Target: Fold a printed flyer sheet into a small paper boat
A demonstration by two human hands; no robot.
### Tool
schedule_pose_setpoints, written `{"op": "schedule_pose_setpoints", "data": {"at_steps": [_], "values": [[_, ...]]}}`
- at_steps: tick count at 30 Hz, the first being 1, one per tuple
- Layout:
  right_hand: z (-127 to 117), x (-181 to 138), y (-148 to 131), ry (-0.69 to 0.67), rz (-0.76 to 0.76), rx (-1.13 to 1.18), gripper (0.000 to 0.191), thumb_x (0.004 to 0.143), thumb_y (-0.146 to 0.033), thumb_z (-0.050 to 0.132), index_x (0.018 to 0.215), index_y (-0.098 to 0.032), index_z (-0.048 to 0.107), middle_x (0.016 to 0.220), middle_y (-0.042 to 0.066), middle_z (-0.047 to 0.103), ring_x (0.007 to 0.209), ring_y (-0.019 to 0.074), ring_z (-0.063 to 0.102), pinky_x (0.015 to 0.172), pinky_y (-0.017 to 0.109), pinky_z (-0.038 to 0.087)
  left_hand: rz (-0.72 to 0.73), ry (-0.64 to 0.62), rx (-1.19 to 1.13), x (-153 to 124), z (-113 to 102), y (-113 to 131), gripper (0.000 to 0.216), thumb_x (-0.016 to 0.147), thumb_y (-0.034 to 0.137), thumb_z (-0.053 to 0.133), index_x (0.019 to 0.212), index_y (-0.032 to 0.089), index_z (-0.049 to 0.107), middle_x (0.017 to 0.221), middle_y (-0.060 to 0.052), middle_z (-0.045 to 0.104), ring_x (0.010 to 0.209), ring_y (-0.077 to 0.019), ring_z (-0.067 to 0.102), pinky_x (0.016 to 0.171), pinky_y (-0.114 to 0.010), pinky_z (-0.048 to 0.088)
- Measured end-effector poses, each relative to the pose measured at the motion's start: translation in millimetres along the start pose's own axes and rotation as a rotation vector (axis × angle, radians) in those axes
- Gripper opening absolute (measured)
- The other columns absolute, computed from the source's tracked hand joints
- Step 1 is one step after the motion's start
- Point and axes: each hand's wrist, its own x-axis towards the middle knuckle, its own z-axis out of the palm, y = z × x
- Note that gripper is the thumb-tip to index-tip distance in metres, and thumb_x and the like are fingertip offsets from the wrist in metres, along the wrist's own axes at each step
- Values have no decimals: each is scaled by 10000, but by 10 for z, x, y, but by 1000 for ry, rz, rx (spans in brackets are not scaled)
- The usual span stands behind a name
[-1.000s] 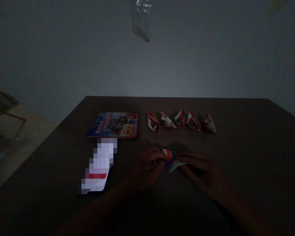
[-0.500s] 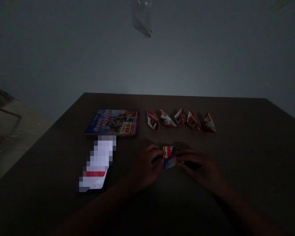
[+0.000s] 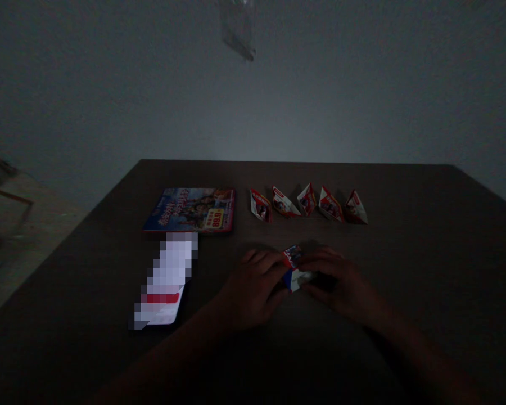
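A small folded piece of printed paper (image 3: 294,277), coloured red, blue and white, is between my two hands just above the table. My left hand (image 3: 259,287) pinches its left edge with thumb and fingers. On the opposite side, my right hand (image 3: 335,281) grips the paper, its fingers covering the upper right part. Behind the hands, several folded paper shapes (image 3: 285,202) with red and white print stand in a row. The dim light hides the finer folds.
To the left lies a glossy printed leaflet (image 3: 191,211) with a yellow price box. In front of it rests a phone (image 3: 164,306) with a lit, blurred screen. The dark table (image 3: 425,236) meets a pale wall, where a clear plastic bag (image 3: 238,28) hangs.
My hands have come closer together around the paper, and it has turned and tilted, showing more of a white face. The row of folded shapes stays the same; the view has shifted slightly.
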Motion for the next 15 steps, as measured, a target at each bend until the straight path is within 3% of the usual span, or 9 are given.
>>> {"op": "schedule_pose_setpoints", "data": {"at_steps": [6,15], "values": [[-5,5,-34,-41,5,58,317,730,-139,694,1027,-239,649,1049,58,671,986,213,591,854,382,458,9,-8,14,-13,-6,-2,384,832,414,582,1165,224,562,1175,-73,545,1069,-256,465,916,-413,348],[-4,14,-48,-24,-16,92,307,744,-163,694,1037,-242,652,1044,54,673,991,198,595,859,362,468,75,-29,-22,-2,32,6,233,889,306,531,1099,242,607,1144,-47,545,1068,-207,466,923,-354,355]]}}
